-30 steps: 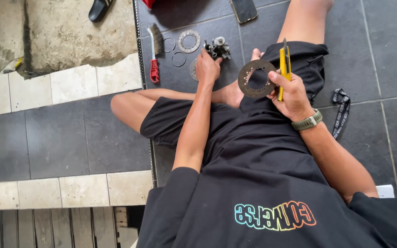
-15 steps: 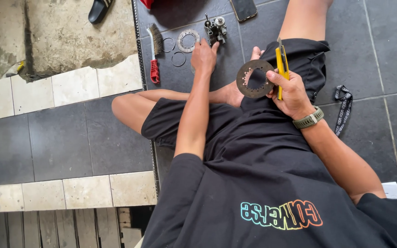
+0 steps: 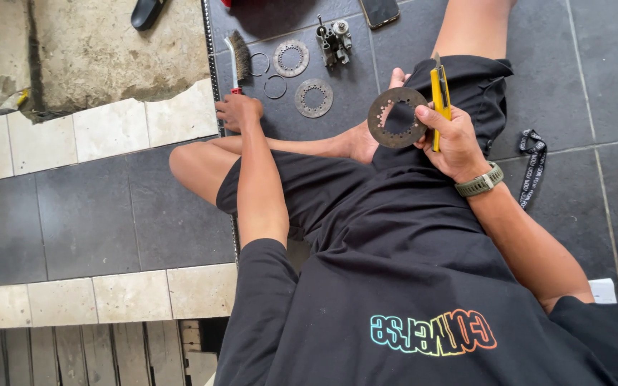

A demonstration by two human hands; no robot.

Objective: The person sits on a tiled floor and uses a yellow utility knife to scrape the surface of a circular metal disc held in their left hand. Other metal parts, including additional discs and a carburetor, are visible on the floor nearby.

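presently the person sits cross-legged on dark floor tiles (image 3: 109, 214). the right hand (image 3: 452, 139) holds a round toothed metal plate (image 3: 397, 118) upright between thumb and curled fingers, and the same grip pins a yellow utility knife (image 3: 438, 96) against the palm, its tip pointing away from the body. those fingers are closed firmly round both items. the left hand (image 3: 239, 112) reaches out to the red handle of a wire brush (image 3: 238, 58); its fingers are curled down onto the handle end, though whether they fully grip it cannot be told.

taking the held plate as landmark: two more plates (image 3: 314, 97) (image 3: 291, 58) lie flat on the floor to its left, with two thin rings (image 3: 275, 86) (image 3: 259, 64) beside them. a small metal mechanism (image 3: 334, 39) stands beyond it, a phone (image 3: 379, 10) further beyond, and a black strap (image 3: 533, 164) lies well to its right. a wristwatch (image 3: 481, 182) sits just behind the holding hand.

risks noted: one hand carrying plate and knife together makes a weak hold; the plate could slip onto the bare foot (image 3: 363, 143) below it. the knife lies close to the thumb, and a shift of grip could nick it. loose rings near the brush could be knocked away.
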